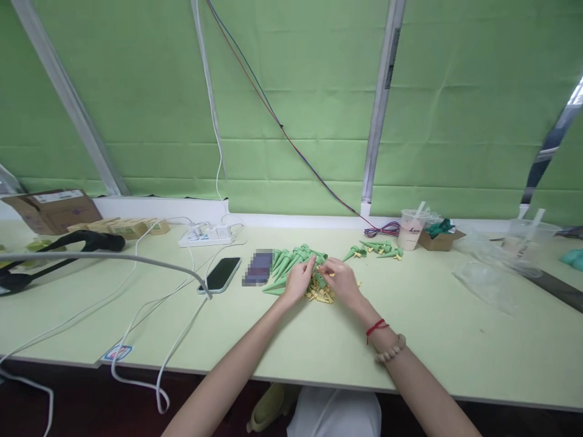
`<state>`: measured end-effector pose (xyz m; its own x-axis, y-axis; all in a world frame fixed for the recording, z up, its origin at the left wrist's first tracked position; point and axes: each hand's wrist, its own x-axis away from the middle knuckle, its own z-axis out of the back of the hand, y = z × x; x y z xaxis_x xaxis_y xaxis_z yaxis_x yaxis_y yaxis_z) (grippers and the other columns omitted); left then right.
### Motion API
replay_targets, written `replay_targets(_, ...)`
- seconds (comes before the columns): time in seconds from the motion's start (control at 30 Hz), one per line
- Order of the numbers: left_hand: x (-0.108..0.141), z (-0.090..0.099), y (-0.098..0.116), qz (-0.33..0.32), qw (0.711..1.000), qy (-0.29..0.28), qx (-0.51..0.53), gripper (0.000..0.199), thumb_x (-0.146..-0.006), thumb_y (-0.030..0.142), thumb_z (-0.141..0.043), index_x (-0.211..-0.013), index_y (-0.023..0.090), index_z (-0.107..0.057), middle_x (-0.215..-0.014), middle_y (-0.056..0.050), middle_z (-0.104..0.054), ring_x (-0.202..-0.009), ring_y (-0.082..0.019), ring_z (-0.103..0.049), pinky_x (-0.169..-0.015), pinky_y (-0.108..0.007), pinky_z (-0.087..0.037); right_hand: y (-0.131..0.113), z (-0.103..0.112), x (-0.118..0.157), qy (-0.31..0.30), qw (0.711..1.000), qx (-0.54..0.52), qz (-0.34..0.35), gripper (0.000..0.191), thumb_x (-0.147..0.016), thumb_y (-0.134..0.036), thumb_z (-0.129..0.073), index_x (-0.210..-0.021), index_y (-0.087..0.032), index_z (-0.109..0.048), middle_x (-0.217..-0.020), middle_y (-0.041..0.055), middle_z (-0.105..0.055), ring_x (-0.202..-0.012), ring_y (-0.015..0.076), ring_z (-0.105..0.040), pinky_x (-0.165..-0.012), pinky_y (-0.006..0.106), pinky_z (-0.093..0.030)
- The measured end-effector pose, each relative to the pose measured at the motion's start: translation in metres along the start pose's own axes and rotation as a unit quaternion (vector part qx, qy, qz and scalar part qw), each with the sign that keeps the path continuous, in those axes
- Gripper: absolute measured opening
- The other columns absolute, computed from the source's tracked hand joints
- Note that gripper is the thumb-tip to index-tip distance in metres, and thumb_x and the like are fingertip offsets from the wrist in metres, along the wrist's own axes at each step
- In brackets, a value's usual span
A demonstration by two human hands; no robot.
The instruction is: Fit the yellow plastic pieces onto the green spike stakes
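Observation:
My left hand (pixel 299 280) and my right hand (pixel 340 280) meet in front of a pile of green cone-shaped plastic spikes (pixel 285 261). Fingers of the left are curled around a green spike, part of which shows between the hands. At the spike's top end, my right fingertips are pinched together on what looks like a small yellow piece, mostly covered. Beneath both hands lies a heap of small yellow plastic pieces (pixel 322 294). Right of the hands is a smaller group of green spikes (pixel 381 247) with yellow pieces attached to several.
A phone (pixel 220 275) lies to the left among loose white cables (pixel 155 301) and a power strip (pixel 207 236). A drink cup (pixel 410 230), a small cardboard box (pixel 439 240) and a clear plastic bag (pixel 485 282) are on the right. A larger carton (pixel 59 211) stands far left.

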<state>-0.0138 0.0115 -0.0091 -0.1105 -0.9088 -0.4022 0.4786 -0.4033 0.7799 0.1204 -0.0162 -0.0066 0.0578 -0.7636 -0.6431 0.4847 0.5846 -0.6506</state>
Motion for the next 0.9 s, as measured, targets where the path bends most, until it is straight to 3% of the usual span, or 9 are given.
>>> replay_targets(0.1,0.001,-0.003,-0.002,-0.001,1.000,0.012,-0.015,0.056,-0.078,0.063,-0.033,-0.045,0.018,-0.035,-0.044,0.002,-0.032,-0.045,-0.012,-0.030,-0.048,-0.026,-0.017,-0.001,0.003,0.000,-0.002,1.000,0.024,-0.011,0.012,-0.072,-0.028,-0.057,-0.063,-0.020,-0.054,-0.070,0.0027,-0.060,-0.063,0.0154,-0.054,-0.059,0.028,-0.045)
replay_targets(0.2,0.001,-0.003,-0.001,-0.014,1.000,0.023,0.011,0.055,-0.078,0.063,-0.032,-0.048,0.018,-0.034,-0.047,0.002,-0.032,-0.047,-0.011,-0.029,-0.048,-0.025,-0.018,0.002,0.003,-0.001,0.014,0.988,-0.095,-0.121,0.022,-0.070,-0.040,-0.060,-0.076,-0.019,-0.057,-0.077,0.0029,-0.063,-0.063,0.0152,-0.057,-0.054,0.027,-0.047)
replay_targets(0.27,0.002,-0.003,0.001,-0.010,0.999,0.032,0.024,0.055,-0.079,0.064,-0.030,-0.048,0.018,-0.033,-0.047,0.003,-0.032,-0.047,-0.011,-0.029,-0.049,-0.025,-0.019,0.004,0.003,-0.002,0.012,0.967,-0.166,-0.195,0.033,-0.072,-0.050,-0.055,-0.079,-0.018,-0.059,-0.076,0.0035,-0.063,-0.060,0.0148,-0.058,-0.049,0.025,-0.047)
replay_targets(0.37,0.006,-0.001,0.007,-0.010,0.999,0.048,0.006,0.056,-0.080,0.063,-0.030,-0.048,0.017,-0.036,-0.046,0.002,-0.033,-0.047,-0.011,-0.029,-0.049,-0.025,-0.019,0.006,0.001,-0.003,-0.015,0.947,-0.201,-0.251,0.042,-0.075,-0.054,-0.051,-0.068,-0.014,-0.064,-0.065,0.0050,-0.062,-0.054,0.0130,-0.057,-0.046,0.023,-0.047)
replay_targets(0.43,0.010,0.000,0.012,-0.027,0.998,0.051,-0.018,0.054,-0.081,0.060,-0.031,-0.050,0.017,-0.041,-0.048,0.002,-0.037,-0.049,-0.011,-0.032,-0.050,-0.025,-0.020,0.005,-0.001,-0.003,-0.039,0.927,-0.239,-0.286,0.040,-0.074,-0.051,-0.056,-0.063,-0.013,-0.065,-0.061,0.0054,-0.063,-0.052,0.0114,-0.057,-0.046,0.021,-0.048)
replay_targets(0.53,0.012,0.001,0.014,-0.058,0.998,0.037,-0.012,0.051,-0.083,0.056,-0.031,-0.056,0.016,-0.047,-0.053,0.001,-0.046,-0.051,-0.010,-0.038,-0.051,-0.024,-0.024,-0.001,-0.002,-0.003,-0.062,0.874,-0.334,-0.347,0.030,-0.075,-0.041,-0.061,-0.070,-0.012,-0.066,-0.064,0.0043,-0.064,-0.050,0.0092,-0.056,-0.047,0.020,-0.050)
replay_targets(0.77,0.006,-0.001,-0.001,-0.076,0.996,0.031,0.034,0.051,-0.085,0.055,-0.026,-0.051,0.017,-0.036,-0.048,0.003,-0.032,-0.048,-0.010,-0.030,-0.050,-0.025,-0.024,0.000,0.007,0.000,-0.189,0.770,-0.490,-0.362,0.020,-0.082,-0.031,-0.056,-0.081,-0.014,-0.065,-0.065,0.0010,-0.063,-0.056,0.0089,-0.059,-0.060,0.023,-0.054)
replay_targets(0.83,0.005,0.000,-0.003,-0.088,0.996,0.018,0.028,0.050,-0.084,0.055,-0.028,-0.053,0.017,-0.039,-0.049,0.003,-0.035,-0.049,-0.010,-0.033,-0.050,-0.025,-0.025,0.003,0.008,0.000,-0.201,0.760,-0.504,-0.358,0.017,-0.081,-0.029,-0.058,-0.079,-0.014,-0.065,-0.070,0.0018,-0.065,-0.059,0.0094,-0.061,-0.064,0.023,-0.053)
replay_targets(0.9,0.006,0.002,-0.001,-0.102,0.995,0.003,0.014,0.049,-0.084,0.054,-0.030,-0.054,0.017,-0.042,-0.051,0.002,-0.039,-0.050,-0.010,-0.035,-0.051,-0.024,-0.026,0.006,0.009,0.000,-0.190,0.770,-0.501,-0.347,0.014,-0.078,-0.027,-0.061,-0.077,-0.013,-0.065,-0.072,0.0029,-0.066,-0.062,0.0094,-0.062,-0.066,0.023,-0.053)
